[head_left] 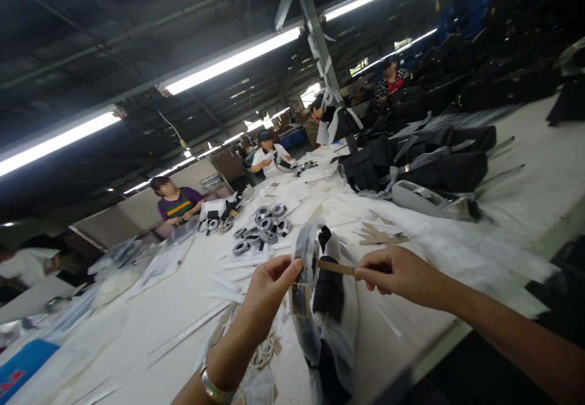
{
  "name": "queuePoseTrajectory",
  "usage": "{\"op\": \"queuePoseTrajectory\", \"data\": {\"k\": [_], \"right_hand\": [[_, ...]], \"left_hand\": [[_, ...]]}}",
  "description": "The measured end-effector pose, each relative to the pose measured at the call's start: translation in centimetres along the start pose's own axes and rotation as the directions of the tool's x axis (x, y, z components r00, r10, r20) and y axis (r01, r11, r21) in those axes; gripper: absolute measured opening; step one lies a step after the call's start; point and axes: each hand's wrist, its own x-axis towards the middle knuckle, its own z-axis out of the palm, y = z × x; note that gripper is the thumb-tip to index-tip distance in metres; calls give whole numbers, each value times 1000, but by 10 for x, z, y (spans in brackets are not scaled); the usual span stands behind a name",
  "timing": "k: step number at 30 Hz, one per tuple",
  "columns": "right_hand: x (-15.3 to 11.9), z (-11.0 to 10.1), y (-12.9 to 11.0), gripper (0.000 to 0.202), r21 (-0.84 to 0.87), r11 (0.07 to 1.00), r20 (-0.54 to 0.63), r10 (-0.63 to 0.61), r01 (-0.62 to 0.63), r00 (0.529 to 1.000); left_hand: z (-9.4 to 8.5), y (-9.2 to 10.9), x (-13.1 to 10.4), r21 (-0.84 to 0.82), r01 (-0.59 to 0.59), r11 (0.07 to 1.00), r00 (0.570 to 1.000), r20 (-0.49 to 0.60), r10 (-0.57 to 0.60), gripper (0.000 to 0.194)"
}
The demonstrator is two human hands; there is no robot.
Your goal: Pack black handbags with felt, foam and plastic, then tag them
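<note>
Near the table's front edge, my left hand (267, 292) is closed, thumb and fingers pinching a curved strap wrapped in clear plastic (302, 326). The strap stands on edge and arcs over at its top. My right hand (397, 271) is shut on one end of a flat brown cardboard strip (336, 267). The strip's other end points left and meets the strap beside my left thumb; whether it is tucked inside cannot be made out. Close behind the strap lies a black piece with white wrapping (329, 295).
Several wrapped rings (262, 228) lie in a pile beyond my hands. Loose cardboard strips (381, 233) are at right, below black bags (420, 164). Rubber bands (265, 353) and paper lie near my left forearm. Several people sit around the white table (169, 320).
</note>
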Motion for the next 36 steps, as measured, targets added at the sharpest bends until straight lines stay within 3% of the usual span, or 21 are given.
{"op": "queuePoseTrajectory", "data": {"k": [7, 10, 18, 22, 27, 30, 31, 34, 36], "right_hand": [[36, 30, -17, 37, 171, 984, 79, -74, 60, 994], [45, 42, -26, 33, 244, 967, 93, -104, 78, 990], [28, 43, -47, 29, 550, 832, 224, -67, -69, 972], [26, 43, -51, 42, 579, 810, 196, -34, -88, 980], [33, 48, -53, 45, 506, 859, 97, 35, -80, 995], [34, 50, -55, 45, 477, 877, 58, 38, -61, 998], [35, 51, -55, 44, 471, 880, 50, 40, -59, 998], [36, 50, -57, 41, 460, 886, 48, 36, -54, 998], [37, 49, -58, 40, 447, 893, 55, 22, -44, 998]], "left_hand": [[6, 1, -4, 42, -51, 998, 998, 39, 50, 38], [6, 1, -4, 140, -77, 987, 997, 37, 72, 40], [-2, 2, -4, 351, -161, 922, 987, 33, 160, 38], [-1, 6, -6, 470, -214, 856, 974, 38, 222, 37], [0, 8, -5, 526, -257, 811, 957, 24, 288, 41], [1, 2, -3, 391, -225, 893, 966, -29, 256, 20], [1, -2, -2, 300, -179, 937, 975, -72, 210, 26], [5, -11, 0, -39, -37, 999, 981, -190, 29, 93], [9, -16, 1, -209, -26, 978, 978, -210, -19, 112]]}}
